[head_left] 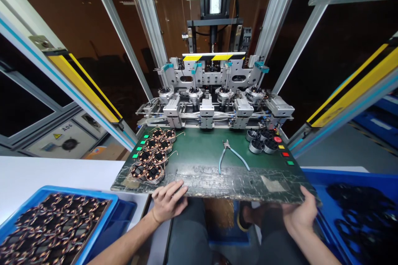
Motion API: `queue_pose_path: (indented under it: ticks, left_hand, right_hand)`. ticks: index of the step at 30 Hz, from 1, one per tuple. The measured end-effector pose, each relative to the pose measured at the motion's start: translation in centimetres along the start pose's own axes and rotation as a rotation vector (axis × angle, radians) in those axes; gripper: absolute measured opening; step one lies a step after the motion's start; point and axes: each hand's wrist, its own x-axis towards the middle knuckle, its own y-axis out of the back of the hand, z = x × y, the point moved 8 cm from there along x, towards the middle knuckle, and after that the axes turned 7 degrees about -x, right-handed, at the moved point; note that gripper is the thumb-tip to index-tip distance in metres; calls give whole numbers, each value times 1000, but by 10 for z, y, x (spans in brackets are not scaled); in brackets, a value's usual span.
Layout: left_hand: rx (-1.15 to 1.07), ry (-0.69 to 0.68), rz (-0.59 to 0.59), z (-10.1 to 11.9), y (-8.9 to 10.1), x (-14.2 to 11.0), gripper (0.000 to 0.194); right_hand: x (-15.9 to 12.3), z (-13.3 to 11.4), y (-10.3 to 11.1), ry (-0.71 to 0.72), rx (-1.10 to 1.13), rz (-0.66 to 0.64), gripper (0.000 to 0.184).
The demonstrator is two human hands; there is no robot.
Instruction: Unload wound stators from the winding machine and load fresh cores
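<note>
My left hand (pixel 169 202) lies over the front edge of the green worktop (pixel 199 149), fingers stretched out and holding nothing. At the right end of that edge is my right hand (pixel 300 215), thumb up against the edge and apart from the fingers, which are partly hidden under the board; I see nothing held. Pliers (pixel 226 145) with light blue handles lie with spread handles mid-worktop. Several copper-wound stators (pixel 152 156) stand in two columns beyond my left hand, some with loose wire ends. Several unwound stator cores (pixel 256 145) are grouped at the far right.
A machine fixture (pixel 207 109) holding several stators spans the back. Yellow light-curtain posts (pixel 85 87) flank the worktop. Push buttons (pixel 285 154) line its right side. A blue tray (pixel 113 201) of wound stators stands left; a blue bin (pixel 320 178) of black parts stands right.
</note>
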Motion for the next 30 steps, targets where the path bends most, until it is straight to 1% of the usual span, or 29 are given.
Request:
queue_pose_path:
  ticks: [9, 16, 19, 24, 30]
  left_hand:
    - [-7, 1, -2, 0, 0, 0, 41]
    - [-15, 1, 4, 1, 1, 1, 51]
    - [-12, 1, 3, 1, 1, 1, 55]
    - [-9, 5, -1, 0, 0, 1, 58]
    - [-3, 2, -9, 0, 0, -1, 61]
  right_hand:
    - [-3, -2, -2, -3, 19, -11, 40]
    - [-8, -5, -5, -7, 13, -1, 41]
    - [-8, -5, -5, -7, 5, -19, 42]
    - [-5, -4, -4, -3, -9, -18, 42]
    - [-7, -5, -5, 1, -1, -19, 38]
